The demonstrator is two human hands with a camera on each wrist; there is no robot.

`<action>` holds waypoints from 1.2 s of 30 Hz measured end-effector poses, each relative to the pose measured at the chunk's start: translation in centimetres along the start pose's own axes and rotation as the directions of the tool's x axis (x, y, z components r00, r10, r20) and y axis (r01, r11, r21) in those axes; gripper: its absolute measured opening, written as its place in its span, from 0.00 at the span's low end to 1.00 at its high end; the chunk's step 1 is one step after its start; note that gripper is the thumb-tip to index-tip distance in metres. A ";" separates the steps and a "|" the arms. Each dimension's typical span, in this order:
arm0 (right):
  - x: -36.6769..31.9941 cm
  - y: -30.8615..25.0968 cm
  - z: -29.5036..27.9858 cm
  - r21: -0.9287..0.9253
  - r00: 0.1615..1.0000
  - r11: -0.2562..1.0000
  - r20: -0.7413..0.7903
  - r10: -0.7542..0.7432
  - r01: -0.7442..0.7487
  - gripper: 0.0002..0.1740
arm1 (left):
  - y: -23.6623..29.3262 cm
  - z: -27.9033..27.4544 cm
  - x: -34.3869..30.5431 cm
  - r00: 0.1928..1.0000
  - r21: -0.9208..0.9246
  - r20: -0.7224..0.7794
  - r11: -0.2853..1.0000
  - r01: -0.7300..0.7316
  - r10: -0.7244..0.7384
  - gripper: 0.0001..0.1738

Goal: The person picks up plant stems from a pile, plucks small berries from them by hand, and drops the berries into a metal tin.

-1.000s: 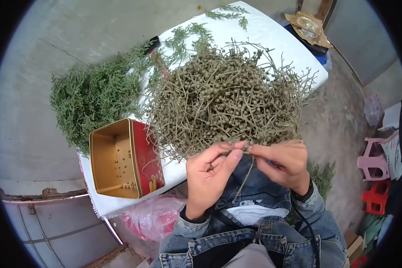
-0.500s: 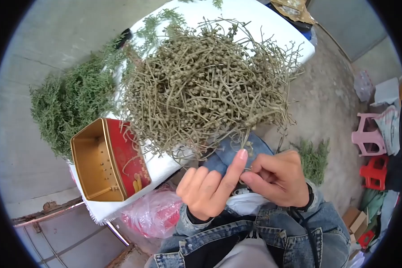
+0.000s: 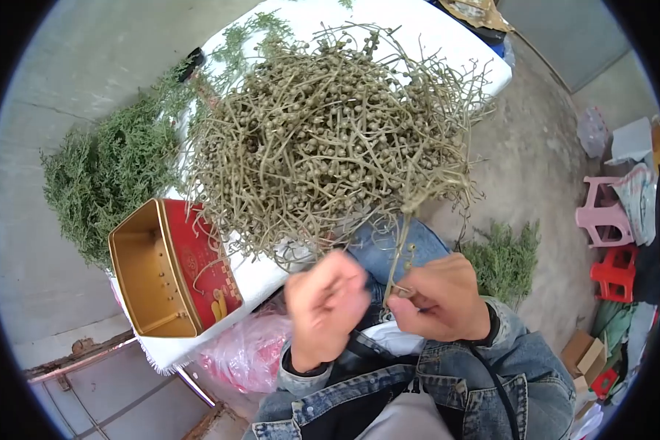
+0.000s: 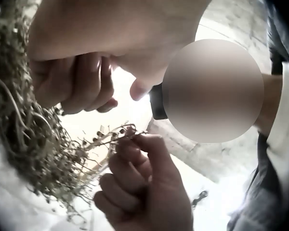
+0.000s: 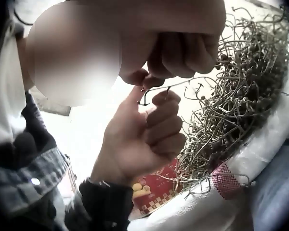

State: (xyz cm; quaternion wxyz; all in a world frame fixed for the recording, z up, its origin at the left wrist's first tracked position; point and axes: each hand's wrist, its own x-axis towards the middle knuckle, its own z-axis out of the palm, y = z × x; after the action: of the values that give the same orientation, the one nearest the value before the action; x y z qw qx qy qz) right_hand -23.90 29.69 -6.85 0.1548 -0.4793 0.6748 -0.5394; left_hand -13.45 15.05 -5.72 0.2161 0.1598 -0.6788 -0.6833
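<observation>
In the head view, the left hand (image 3: 326, 308) is blurred, its fingers curled, a little left of the right hand. The left wrist view shows a gap between the left thumb and its curled fingers; the palm is hidden. The right hand (image 3: 446, 299) pinches a thin dry stem (image 3: 394, 268) between thumb and index finger; small round heads show on stems by its fingertips. A tangled heap of dry stems with round seed heads (image 3: 330, 139) lies beyond both hands. Left of it, the open red and gold tin (image 3: 198, 264) has a few loose heads inside.
The heap rests on a white-covered table (image 3: 253, 282). Green sprigs lie at its left (image 3: 110, 176) and on the right (image 3: 506, 260). A pink plastic bag (image 3: 249, 352) is below the table edge. Pink (image 3: 603, 213) and red stools (image 3: 614, 273) stand at the right.
The left hand has parted from the right, and its extended index finger has curled in. The right hand has moved slightly left and down since mid-way. The head view has shifted, moving the heap up and left.
</observation>
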 end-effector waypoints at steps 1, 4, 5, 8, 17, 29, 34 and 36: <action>0.1 0.2 0.3 -0.130 0.991 0.983 -0.027 -0.134 0.130 0.10 | 0.5 -0.1 0.4 0.972 0.013 0.175 0.988 0.155 -0.155 0.11; 0.4 0.0 0.7 -0.228 0.963 0.944 -0.066 -0.261 0.240 0.12 | 0.1 0.7 1.0 0.961 -0.015 0.264 0.996 0.091 -0.084 0.13; 0.3 -0.3 0.7 -0.198 0.966 0.955 -0.090 -0.242 0.220 0.12 | -0.1 1.2 1.0 0.947 -0.040 0.318 0.997 0.068 -0.052 0.13; -0.2 -0.1 0.9 -0.132 0.971 0.975 -0.135 -0.195 0.177 0.12 | -0.1 2.0 1.0 0.891 -0.260 0.294 0.869 0.422 -0.345 0.14; -1.0 0.1 0.3 -0.027 0.985 0.985 -0.001 -0.173 0.173 0.10 | -0.5 0.7 1.8 0.781 -0.086 0.573 0.930 0.358 -0.248 0.20; -0.9 1.0 2.4 -0.201 0.974 0.967 -0.129 -0.183 0.155 0.08 | -1.8 4.9 1.0 0.907 -0.536 -0.194 0.815 0.220 -0.373 0.23; -0.4 2.2 3.7 -0.134 0.919 0.960 -0.281 -0.277 0.248 0.07 | -1.4 5.7 1.0 0.874 -0.817 -0.190 0.565 0.111 -0.447 0.22; -0.5 2.1 3.7 -0.113 0.916 0.962 -0.296 -0.270 0.247 0.07 | -1.2 6.3 1.1 0.865 -0.814 -0.217 0.573 0.096 -0.453 0.23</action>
State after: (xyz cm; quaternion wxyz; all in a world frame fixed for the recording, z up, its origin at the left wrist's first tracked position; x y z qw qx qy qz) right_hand -22.01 27.84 -10.18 -0.0427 -0.4794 0.6409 -0.5981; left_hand -17.71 19.87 -6.67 0.2866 0.2927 -0.2194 -0.8855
